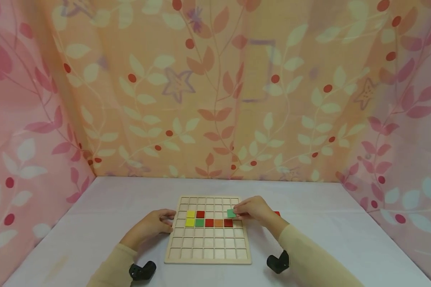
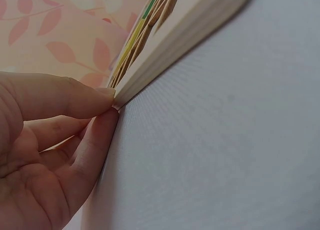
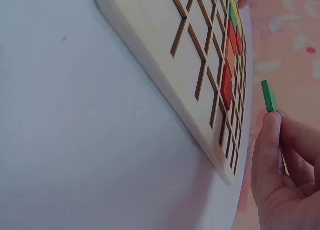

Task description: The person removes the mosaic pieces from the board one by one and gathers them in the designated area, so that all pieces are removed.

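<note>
While I watch from my distant station, I list, left to right: left hand (image 1: pixel 151 224), thumb and fingertip pinching the left edge of the wooden grid board (image 1: pixel 208 261), which lies flat on the white table (image 1: pixel 86 225). Set in it: two yellow tiles (image 1: pixel 190 223), one behind the other; red tile (image 1: pixel 200 214), far row; green tile (image 1: pixel 199 223), near row, followed there by second red tile (image 1: pixel 209 223), orange tile (image 1: pixel 218 223), third red tile (image 1: pixel 228 223). Loose green tile (image 1: pixel 231 213), raised off the board, gripped between thumb and fingers of the right hand (image 1: pixel 256 209). Red piece (image 1: pixel 277 213), partly hidden behind the right wrist.
</note>
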A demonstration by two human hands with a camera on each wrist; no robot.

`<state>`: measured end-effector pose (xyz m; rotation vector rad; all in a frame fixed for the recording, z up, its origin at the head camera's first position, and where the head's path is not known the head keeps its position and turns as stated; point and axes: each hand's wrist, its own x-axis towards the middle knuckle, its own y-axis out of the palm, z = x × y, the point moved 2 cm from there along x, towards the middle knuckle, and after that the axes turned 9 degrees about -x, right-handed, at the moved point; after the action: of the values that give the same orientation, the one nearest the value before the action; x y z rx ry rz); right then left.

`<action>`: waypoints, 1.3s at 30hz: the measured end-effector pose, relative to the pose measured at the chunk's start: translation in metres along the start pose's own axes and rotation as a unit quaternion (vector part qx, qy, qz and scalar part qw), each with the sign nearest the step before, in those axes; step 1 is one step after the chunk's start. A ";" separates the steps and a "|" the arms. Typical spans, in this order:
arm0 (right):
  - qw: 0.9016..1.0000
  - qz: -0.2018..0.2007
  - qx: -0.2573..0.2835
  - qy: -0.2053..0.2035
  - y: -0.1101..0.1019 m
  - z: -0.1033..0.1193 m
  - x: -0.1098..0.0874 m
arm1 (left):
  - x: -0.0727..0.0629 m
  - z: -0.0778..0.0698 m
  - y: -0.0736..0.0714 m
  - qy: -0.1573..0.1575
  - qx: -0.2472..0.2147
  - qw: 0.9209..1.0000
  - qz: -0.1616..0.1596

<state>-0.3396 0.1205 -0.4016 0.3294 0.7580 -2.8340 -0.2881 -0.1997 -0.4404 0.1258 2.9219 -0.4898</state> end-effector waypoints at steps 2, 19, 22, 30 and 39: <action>1.000 -0.002 -0.002 -0.003 -0.005 -0.001 -0.002 | -0.001 0.000 0.000 0.000 0.002 1.000 0.000; 1.000 -0.006 -0.007 0.005 -0.043 -0.016 -0.005 | 0.000 0.000 0.000 0.000 -0.005 1.000 -0.009; 1.000 -0.005 -0.004 0.002 -0.050 -0.019 -0.006 | 0.000 -0.001 0.000 0.001 -0.002 1.000 -0.007; 1.000 -0.016 -0.006 0.006 -0.067 -0.027 -0.011 | -0.001 -0.004 0.000 -0.006 0.001 1.000 -0.011; 1.000 -0.002 0.012 0.007 -0.085 -0.041 -0.015 | 0.000 -0.001 0.000 -0.003 -0.010 1.000 -0.012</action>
<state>-0.3389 0.2156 -0.3927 0.3530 0.7299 -2.8493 -0.2880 -0.1989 -0.4392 0.0852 2.9250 -0.4625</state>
